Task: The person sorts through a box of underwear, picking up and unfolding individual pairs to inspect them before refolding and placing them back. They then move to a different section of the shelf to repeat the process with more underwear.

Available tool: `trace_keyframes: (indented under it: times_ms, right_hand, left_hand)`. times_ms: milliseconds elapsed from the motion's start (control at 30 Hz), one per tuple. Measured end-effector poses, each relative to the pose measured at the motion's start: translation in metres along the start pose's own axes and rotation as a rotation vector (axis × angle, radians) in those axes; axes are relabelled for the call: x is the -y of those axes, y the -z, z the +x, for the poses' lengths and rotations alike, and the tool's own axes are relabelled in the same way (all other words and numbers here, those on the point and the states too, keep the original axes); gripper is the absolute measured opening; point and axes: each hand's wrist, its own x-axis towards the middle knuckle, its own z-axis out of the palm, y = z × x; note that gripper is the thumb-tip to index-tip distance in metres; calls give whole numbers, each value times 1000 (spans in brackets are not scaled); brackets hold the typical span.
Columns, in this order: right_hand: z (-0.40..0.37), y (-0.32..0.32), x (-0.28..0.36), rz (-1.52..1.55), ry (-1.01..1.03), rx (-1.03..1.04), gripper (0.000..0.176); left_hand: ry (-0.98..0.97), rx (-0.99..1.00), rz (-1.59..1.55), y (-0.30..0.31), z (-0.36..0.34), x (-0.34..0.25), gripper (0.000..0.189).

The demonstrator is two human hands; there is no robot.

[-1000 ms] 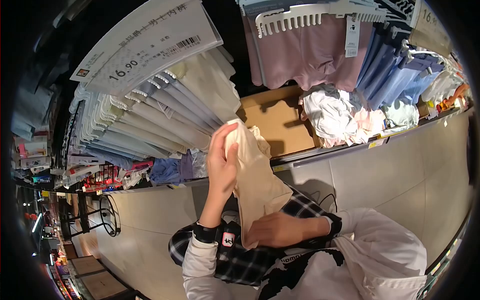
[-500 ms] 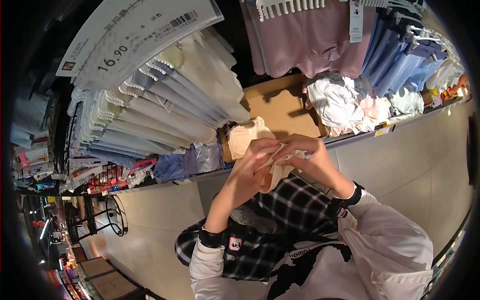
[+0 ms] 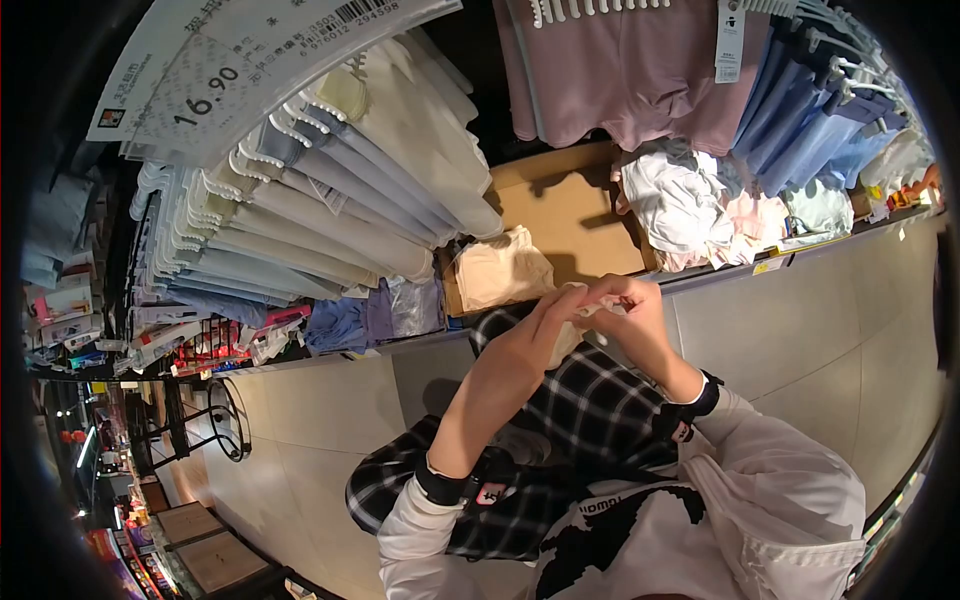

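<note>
Cream cloth (image 3: 567,346) bunched between left hand (image 3: 515,353) and right hand (image 3: 645,322) in a closed, pinching grip, over plaid trouser leg (image 3: 600,400); spread long a second ago, now gathered compact, probably handier. Beyond, folded cream garment (image 3: 500,270) in cardboard box (image 3: 575,222), left end masked by hanging pale garments (image 3: 420,140), crumpled white clothes (image 3: 670,205) alongside.

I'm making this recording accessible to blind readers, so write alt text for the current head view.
A person's left hand and right hand hold a bunched cream cloth over plaid-covered legs. Just beyond, another cream cloth lies at the left end of an open cardboard box. Hanging pale garments, a mauve garment and a 16.90 price sign appear higher up.
</note>
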Motion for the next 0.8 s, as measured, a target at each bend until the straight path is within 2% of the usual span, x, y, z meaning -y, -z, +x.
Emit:
trace_keyframes:
  times_ms: [67, 100, 167, 300, 367, 400, 467, 500, 567, 600, 667, 700, 767, 800]
  right_hand:
    - [-2, 2, -1, -240, 47, 2, 19]
    - [-1, 2, -1, -244, 47, 0, 19]
    - [2, 4, -5, -367, 323, 93, 23]
    - [-1, 7, -9, -370, 294, 98, 28]
    - [-1, 7, -7, -203, 133, 53, 20]
    - [-2, 5, -4, -204, 131, 53, 20]
    - [-3, 3, 1, -71, -141, 14, 14]
    - [-3, 3, -1, -71, -142, 13, 14]
    - [-2, 5, -8, -70, 66, 60, 12]
    - [-2, 5, -10, -70, 64, 60, 12]
    - [0, 4, -13, -121, 248, 57, 15]
    - [-1, 5, -13, -121, 246, 61, 15]
    - [-4, 7, -14, -13, 128, 94, 15]
    - [-4, 7, -12, -15, 125, 97, 15]
  left_hand:
    - [-85, -14, 76, -2, 2, 1, 75]
    - [-87, -16, 73, -1, 3, 1, 75]
    - [-17, 82, 1, 3, 4, -3, 78]
    - [15, 120, -16, -4, 3, -1, 76]
    - [-51, 61, -14, -8, 3, 5, 76]
    - [-49, 61, -17, -11, 2, 9, 76]
    - [-69, -14, -17, -14, 1, 16, 76]
    - [-68, -13, -18, -14, 1, 16, 76]
    - [-98, -8, 8, -14, 2, 15, 77]
    - [-96, -8, 7, -13, 2, 12, 77]
    - [-71, 12, -2, -11, 1, 6, 72]
    - [-68, 9, -2, -15, 0, 6, 72]
    - [-13, -175, -98, -27, -4, 11, 57]
    - [-10, -178, -100, -33, -5, 15, 57]
